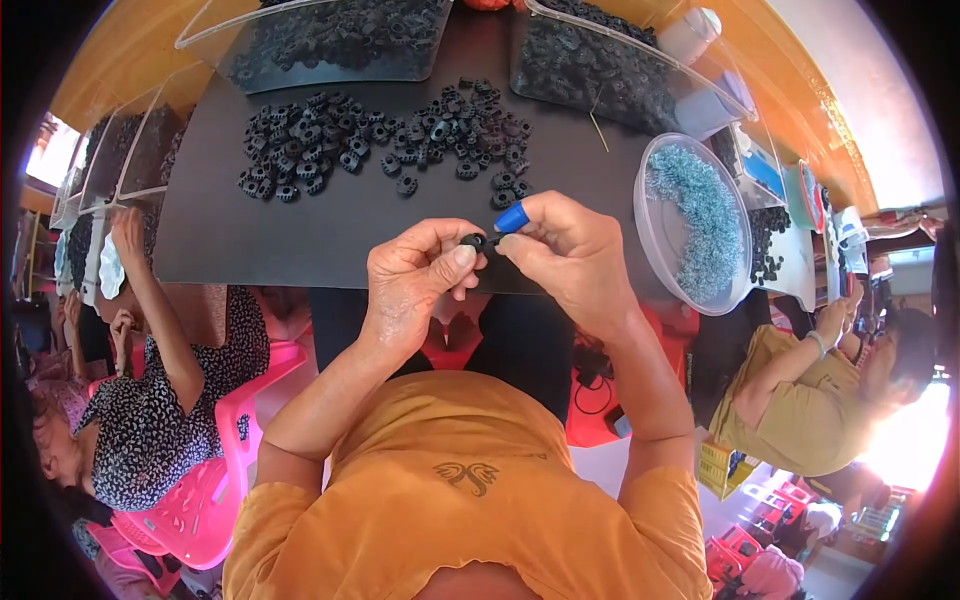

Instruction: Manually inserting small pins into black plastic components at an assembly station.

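Over the near edge of the dark table [300,235], my two hands meet in front of my chest. My left hand [415,275] pinches a small black ring-like plastic part [474,241] between thumb and fingers. My right hand [565,250], with a blue cover [512,217] on one finger, closes its thumb and finger at the part's right side. A small dark bit shows at its fingertips; I cannot tell whether it belongs to the same part. Beyond the hands lie two loose heaps of similar black parts, a left heap [300,145] and a right heap [465,130].
Two clear bins of black parts, a left bin [340,50] and a right bin [590,70], stand at the far side. A round clear tub [655,225] holds many tiny pale-blue pieces at right. People sit on both sides, one near a pink chair [190,505].
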Demonstrator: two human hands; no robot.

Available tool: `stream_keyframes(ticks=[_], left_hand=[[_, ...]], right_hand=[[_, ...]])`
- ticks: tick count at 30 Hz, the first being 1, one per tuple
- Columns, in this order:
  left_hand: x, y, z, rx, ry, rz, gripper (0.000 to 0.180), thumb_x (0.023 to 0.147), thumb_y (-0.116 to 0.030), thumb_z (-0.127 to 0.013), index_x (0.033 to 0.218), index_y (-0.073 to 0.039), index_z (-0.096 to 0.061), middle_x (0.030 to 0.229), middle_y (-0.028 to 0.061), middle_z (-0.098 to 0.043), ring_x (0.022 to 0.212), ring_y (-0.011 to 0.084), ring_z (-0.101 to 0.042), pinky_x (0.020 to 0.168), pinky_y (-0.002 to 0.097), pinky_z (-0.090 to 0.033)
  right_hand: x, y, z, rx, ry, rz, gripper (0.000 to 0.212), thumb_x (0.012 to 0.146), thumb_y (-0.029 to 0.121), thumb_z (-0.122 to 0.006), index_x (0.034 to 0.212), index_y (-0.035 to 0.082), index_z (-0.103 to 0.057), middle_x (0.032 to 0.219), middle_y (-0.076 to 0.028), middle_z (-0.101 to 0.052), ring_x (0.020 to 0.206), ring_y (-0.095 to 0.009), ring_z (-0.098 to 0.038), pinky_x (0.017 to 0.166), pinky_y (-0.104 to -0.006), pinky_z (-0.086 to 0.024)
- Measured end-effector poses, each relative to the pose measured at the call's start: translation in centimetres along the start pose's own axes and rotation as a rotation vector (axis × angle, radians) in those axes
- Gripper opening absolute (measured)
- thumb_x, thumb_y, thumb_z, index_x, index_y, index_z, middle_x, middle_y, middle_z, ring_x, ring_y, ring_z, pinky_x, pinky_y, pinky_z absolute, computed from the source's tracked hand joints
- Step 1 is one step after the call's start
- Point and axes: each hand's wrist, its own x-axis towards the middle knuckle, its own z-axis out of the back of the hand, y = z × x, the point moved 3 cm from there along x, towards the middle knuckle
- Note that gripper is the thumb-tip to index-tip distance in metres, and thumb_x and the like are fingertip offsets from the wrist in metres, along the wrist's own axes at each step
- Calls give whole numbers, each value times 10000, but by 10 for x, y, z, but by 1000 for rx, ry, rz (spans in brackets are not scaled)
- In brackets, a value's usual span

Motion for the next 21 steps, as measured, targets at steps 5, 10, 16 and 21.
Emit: stream_keyframes(ticks=[5,10,16,21], left_hand=[[-2,1,-1,70,1,5,171,872,-56,-612,1027,13,-634,797,20,-607,654,47,-524,562,166,-448],[-5,1,-1,163,-27,-61,155,851,-29,-624,999,8,-654,778,3,-569,642,46,-512,555,167,-437],[-8,-1,-5,360,-46,-218,142,810,24,-637,951,17,-657,755,17,-559,640,75,-502,551,197,-418],[-6,0,-7,522,-52,-359,152,771,53,-650,920,23,-649,717,39,-557,630,102,-506,552,229,-420]], right_hand=[[3,0,-6,112,51,-68,63,797,-6,-610,839,-23,-567,716,-21,-611,656,-24,-544,550,-201,-438],[4,-2,-5,13,78,-109,74,783,-3,-620,794,-22,-549,698,-32,-601,637,-34,-544,522,-208,-434],[-3,-12,-8,-98,8,-83,111,778,10,-619,769,-2,-509,637,-30,-528,564,-62,-474,484,-256,-399],[-7,-11,-10,-298,-9,41,83,793,-43,-600,834,3,-544,711,29,-531,631,-19,-456,530,-200,-394]])
